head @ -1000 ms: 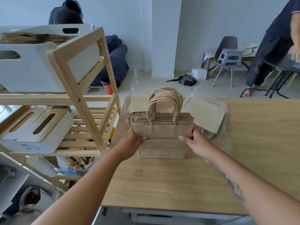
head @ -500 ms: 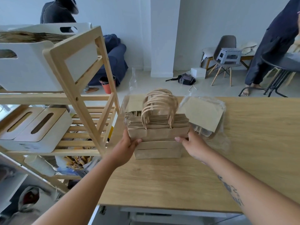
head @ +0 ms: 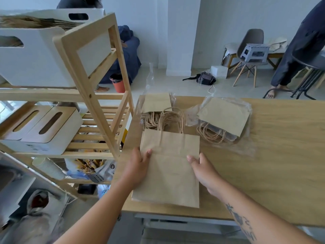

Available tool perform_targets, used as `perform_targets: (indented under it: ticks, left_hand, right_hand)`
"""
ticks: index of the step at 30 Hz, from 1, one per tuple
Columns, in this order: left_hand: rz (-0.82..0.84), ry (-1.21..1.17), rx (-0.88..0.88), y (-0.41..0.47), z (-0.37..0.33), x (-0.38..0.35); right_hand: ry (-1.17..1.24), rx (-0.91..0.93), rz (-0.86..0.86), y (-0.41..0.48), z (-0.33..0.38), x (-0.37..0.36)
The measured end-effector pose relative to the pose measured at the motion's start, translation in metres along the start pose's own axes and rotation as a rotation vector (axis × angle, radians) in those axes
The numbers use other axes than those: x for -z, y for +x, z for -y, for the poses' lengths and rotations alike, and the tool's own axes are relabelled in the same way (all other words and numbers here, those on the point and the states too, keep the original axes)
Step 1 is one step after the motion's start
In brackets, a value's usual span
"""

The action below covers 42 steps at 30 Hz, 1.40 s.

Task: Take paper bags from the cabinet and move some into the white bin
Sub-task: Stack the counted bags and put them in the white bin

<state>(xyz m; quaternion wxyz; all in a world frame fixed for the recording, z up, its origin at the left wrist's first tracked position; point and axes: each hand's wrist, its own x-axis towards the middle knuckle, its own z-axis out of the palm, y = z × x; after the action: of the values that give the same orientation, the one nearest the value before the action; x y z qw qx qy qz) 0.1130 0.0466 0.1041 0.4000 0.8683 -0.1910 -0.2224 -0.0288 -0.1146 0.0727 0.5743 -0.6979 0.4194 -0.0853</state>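
Note:
A stack of brown paper bags (head: 168, 173) lies flat on the wooden table (head: 272, 164), its twine handles pointing away from me. My left hand (head: 139, 166) grips the stack's left edge with the thumb on top. My right hand (head: 202, 169) grips the right edge the same way. The white bin (head: 35, 64) stands on the top level of the wooden shelf (head: 91, 95) to the left, with brown paper bags showing inside it.
Two more packs of paper bags in clear plastic, one (head: 156, 103) and another (head: 225, 115), lie on the table behind the stack. White boxes (head: 44, 127) fill the shelf's middle level. People, a chair (head: 249, 50) and a black table stand across the room.
The stack stood on its edge between my hands; it now lies flat, face up, and is closer to me. Both hands kept hold of its sides.

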Motion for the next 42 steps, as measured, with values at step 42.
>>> perform_targets:
  ticks: [42]
  left_hand:
    - [-0.027, 0.523, -0.011, -0.028, 0.078, -0.06]
  right_hand:
    - [-0.974, 0.425, -0.196, -0.018, -0.079, 0.015]
